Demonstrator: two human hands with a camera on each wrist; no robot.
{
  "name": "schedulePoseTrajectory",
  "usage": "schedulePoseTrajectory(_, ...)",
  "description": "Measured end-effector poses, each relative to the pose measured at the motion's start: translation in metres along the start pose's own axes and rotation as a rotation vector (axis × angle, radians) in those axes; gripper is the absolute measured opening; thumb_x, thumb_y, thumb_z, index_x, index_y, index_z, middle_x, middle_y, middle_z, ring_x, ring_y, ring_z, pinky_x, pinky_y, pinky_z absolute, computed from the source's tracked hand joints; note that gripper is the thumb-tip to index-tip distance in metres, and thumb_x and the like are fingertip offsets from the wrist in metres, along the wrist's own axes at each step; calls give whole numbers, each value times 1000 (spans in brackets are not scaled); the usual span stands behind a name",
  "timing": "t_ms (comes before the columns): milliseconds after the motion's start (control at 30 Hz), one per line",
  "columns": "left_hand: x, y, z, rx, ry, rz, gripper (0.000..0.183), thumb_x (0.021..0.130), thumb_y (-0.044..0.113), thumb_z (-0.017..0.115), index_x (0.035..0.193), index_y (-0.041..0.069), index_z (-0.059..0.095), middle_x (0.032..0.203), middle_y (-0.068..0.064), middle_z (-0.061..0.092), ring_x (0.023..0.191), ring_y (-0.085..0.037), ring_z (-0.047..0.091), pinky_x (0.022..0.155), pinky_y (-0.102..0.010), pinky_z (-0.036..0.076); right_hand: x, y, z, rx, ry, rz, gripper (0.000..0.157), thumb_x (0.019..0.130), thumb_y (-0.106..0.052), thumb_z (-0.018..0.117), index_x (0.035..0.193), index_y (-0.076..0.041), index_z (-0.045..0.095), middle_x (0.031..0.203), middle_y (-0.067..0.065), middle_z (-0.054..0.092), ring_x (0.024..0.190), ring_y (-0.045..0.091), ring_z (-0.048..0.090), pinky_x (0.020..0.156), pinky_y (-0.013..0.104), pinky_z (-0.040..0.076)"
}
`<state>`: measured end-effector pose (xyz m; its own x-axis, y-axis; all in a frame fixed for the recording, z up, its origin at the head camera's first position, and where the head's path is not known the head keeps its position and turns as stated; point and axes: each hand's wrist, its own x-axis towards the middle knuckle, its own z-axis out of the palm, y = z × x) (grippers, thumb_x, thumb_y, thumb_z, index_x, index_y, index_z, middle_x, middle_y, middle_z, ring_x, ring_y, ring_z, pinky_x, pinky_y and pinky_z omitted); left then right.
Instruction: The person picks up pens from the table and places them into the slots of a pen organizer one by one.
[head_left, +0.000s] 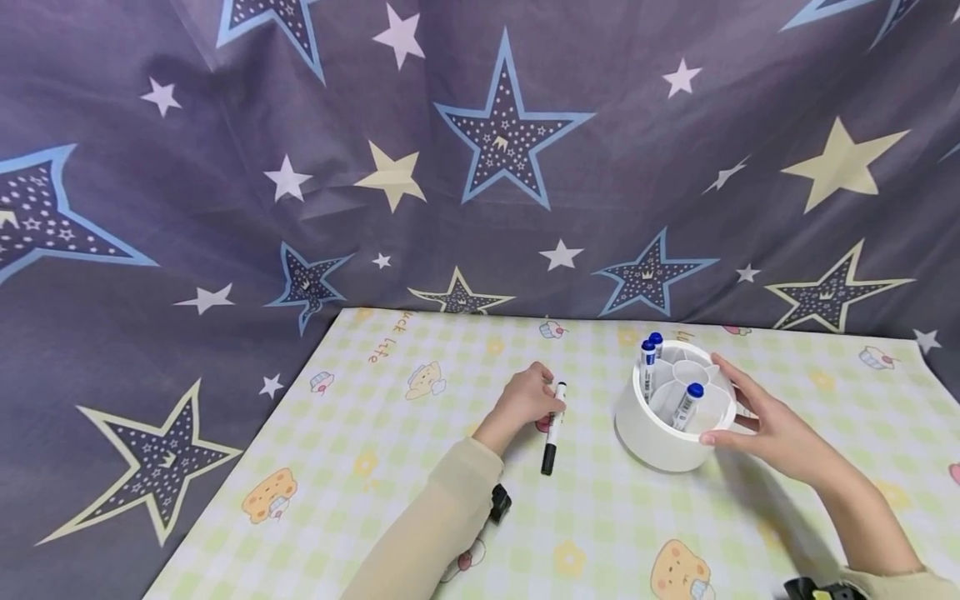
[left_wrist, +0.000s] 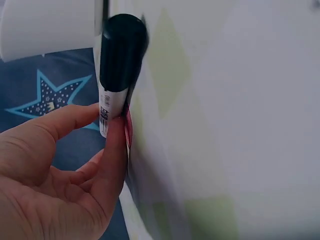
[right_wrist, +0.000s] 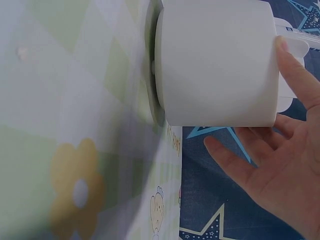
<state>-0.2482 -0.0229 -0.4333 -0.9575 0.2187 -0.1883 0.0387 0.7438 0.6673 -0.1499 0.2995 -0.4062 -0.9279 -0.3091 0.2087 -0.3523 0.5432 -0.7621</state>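
Observation:
Near the middle of the tabletop, my left hand (head_left: 527, 397) pinches a whiteboard marker (head_left: 554, 429) between thumb and fingers. The marker has a white barrel and a black cap (left_wrist: 124, 52) that points toward me; it lies at or just above the cloth. My right hand (head_left: 776, 429) grips the right side of a round white pen holder (head_left: 660, 446), its thumb at the near rim and its fingers at the far side. Inside the divided holder stand blue-capped markers, two at the left (head_left: 648, 371) and one at the front (head_left: 687, 407). In the right wrist view the holder's smooth wall (right_wrist: 217, 65) hides its inside.
A green-and-white checked tablecloth (head_left: 420, 517) with cartoon prints covers the table. Behind and to the left hangs a dark curtain (head_left: 465, 242) with stars. Black wrist devices (head_left: 500, 503) sit by both sleeves.

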Motion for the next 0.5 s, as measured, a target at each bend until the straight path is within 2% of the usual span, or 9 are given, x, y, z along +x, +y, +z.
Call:
schedulePoseTrajectory(133,1,-1,-2,-50,-8,-14,39,84,14,76,118,10,57,101,-2,72,81,-14,67,68,-22,53,0,0,-1,-2,-1,6,105,82,-5,79,161,-16,11,157,36,22,118,-31,28,89,-6,38)
schedulePoseTrajectory(267,3,-6,-3,-154,-11,-13,36,86,10,73,118,8,57,103,-4,72,79,-14,68,67,-23,56,0,-1,-1,-6,-5,14,105,82,-6,79,161,-15,11,157,36,23,117,-31,28,89,-6,39)
schedulePoseTrajectory(367,3,-9,-5,-236,-5,-4,35,86,9,72,118,7,58,103,-6,72,82,-17,68,73,-27,59,0,-1,-1,-14,-7,23,105,82,-7,79,161,-16,10,157,35,23,117,-32,27,88,-5,39)
schedulePoseTrajectory(500,1,-11,-9,-303,21,18,33,85,8,73,116,7,61,102,-7,71,86,-17,66,83,-30,56,0,-1,-1,-15,-9,29,105,83,-7,79,161,-17,10,158,35,22,117,-32,27,88,-5,38)
